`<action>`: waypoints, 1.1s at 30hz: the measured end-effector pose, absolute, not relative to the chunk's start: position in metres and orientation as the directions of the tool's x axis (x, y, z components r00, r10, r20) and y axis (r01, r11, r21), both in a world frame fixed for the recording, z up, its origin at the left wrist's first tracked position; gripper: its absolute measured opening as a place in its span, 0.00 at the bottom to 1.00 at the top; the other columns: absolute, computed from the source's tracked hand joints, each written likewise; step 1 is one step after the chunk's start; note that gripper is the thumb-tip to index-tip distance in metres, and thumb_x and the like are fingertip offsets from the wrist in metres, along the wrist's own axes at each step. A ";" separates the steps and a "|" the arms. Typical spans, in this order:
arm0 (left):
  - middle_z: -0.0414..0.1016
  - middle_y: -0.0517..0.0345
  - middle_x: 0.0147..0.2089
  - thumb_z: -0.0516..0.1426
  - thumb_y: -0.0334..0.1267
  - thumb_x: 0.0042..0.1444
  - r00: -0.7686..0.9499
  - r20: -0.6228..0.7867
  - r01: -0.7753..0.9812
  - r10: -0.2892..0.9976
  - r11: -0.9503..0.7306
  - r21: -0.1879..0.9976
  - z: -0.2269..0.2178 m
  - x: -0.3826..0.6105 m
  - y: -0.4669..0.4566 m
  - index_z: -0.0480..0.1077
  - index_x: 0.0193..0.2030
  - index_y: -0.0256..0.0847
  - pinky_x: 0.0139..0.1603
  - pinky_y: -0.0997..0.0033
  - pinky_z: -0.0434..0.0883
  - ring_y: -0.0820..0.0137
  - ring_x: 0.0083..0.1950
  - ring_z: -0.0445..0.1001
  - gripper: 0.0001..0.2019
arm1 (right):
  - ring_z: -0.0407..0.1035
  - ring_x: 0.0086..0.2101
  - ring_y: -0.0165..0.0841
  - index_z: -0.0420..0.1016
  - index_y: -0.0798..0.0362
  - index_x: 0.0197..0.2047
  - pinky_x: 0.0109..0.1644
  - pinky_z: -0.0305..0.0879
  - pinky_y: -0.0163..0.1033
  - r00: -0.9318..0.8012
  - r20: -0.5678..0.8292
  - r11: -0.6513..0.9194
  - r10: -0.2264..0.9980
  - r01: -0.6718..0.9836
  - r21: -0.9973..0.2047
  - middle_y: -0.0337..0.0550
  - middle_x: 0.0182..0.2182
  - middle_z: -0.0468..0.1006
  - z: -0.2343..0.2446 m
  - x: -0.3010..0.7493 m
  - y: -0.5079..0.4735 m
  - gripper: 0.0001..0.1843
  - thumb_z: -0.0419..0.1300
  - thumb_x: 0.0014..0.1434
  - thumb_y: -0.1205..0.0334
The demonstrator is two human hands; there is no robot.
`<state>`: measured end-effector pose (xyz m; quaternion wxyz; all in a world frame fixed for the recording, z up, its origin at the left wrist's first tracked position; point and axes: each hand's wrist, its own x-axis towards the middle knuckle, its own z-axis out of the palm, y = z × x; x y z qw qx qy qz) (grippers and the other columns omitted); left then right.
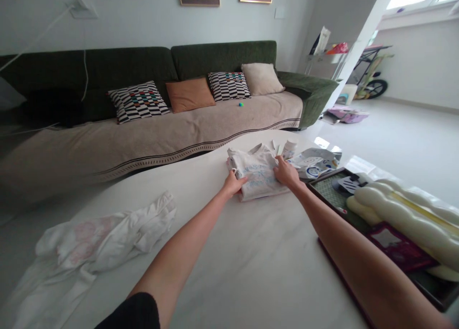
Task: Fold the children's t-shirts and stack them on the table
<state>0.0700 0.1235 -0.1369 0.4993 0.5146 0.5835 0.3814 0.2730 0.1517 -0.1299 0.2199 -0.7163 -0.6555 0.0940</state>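
Observation:
A folded white shirt (258, 169) with pale blue lettering lies on the white marble-patterned table (229, 252), with some pinkish cloth showing at its lower edges. My left hand (234, 183) grips its left side, thumb on top and the other fingers partly hidden. At the right side, my right hand (286, 172) has its fingers closed on the shirt's edge. Off to the left, a crumpled white garment (107, 235) with a faded pink print is spread on the table. Just behind the folded shirt stands a white bottle (289, 148).
A shiny printed packet (315, 162) sits right of my right hand. The dark-rimmed tray (328, 188) on the right holds a puffy cream-coloured object (398, 207) and a dark magenta frame (401, 247). Beyond the table is a green sofa (222, 56) with several cushions.

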 end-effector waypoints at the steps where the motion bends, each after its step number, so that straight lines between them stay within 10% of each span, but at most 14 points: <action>1: 0.58 0.36 0.58 0.63 0.42 0.43 -0.011 -0.104 0.368 0.995 0.101 0.924 -0.135 0.070 0.122 0.49 0.59 0.37 0.55 0.54 0.57 0.52 0.59 0.58 0.39 | 0.62 0.49 0.47 0.57 0.54 0.57 0.49 0.58 0.50 0.094 0.187 -0.016 0.978 0.925 -0.380 0.58 0.51 0.64 -0.127 0.268 0.150 0.24 0.48 0.56 0.62; 5: 0.35 0.39 0.67 0.61 0.52 0.41 0.203 0.167 0.781 0.965 -0.263 0.567 -0.123 0.072 0.133 0.42 0.64 0.39 0.61 0.45 0.37 0.49 0.67 0.33 0.47 | 0.39 0.61 0.50 0.50 0.55 0.62 0.59 0.46 0.51 -0.227 0.217 0.276 0.949 0.934 -0.229 0.55 0.63 0.42 -0.121 0.257 0.157 0.36 0.52 0.54 0.48; 14: 0.17 0.43 0.66 0.60 0.65 0.28 0.385 -0.320 0.881 0.866 -0.242 0.406 -0.138 0.062 0.169 0.30 0.66 0.41 0.54 0.32 0.26 0.47 0.66 0.22 0.63 | 0.31 0.62 0.49 0.37 0.56 0.66 0.61 0.40 0.52 -0.319 -0.244 0.239 0.916 0.921 -0.307 0.59 0.64 0.37 -0.151 0.277 0.193 0.63 0.61 0.36 0.34; 26: 0.39 0.51 0.68 0.55 0.57 0.45 0.434 0.031 0.763 0.900 -0.386 0.518 -0.130 0.007 0.015 0.45 0.64 0.53 0.57 0.36 0.27 0.53 0.66 0.39 0.40 | 0.39 0.60 0.53 0.48 0.50 0.63 0.57 0.42 0.62 -0.306 -0.045 0.297 0.951 0.944 -0.145 0.56 0.63 0.45 -0.140 0.259 0.130 0.49 0.55 0.43 0.34; 33: 0.58 0.43 0.59 0.54 0.36 0.50 -0.169 0.043 0.917 0.985 0.141 0.372 -0.128 -0.158 -0.082 0.62 0.55 0.41 0.60 0.55 0.46 0.55 0.61 0.52 0.23 | 0.48 0.59 0.46 0.60 0.50 0.56 0.57 0.49 0.57 -0.321 0.249 0.391 0.914 0.861 -0.325 0.53 0.60 0.55 -0.122 0.203 0.012 0.28 0.50 0.55 0.47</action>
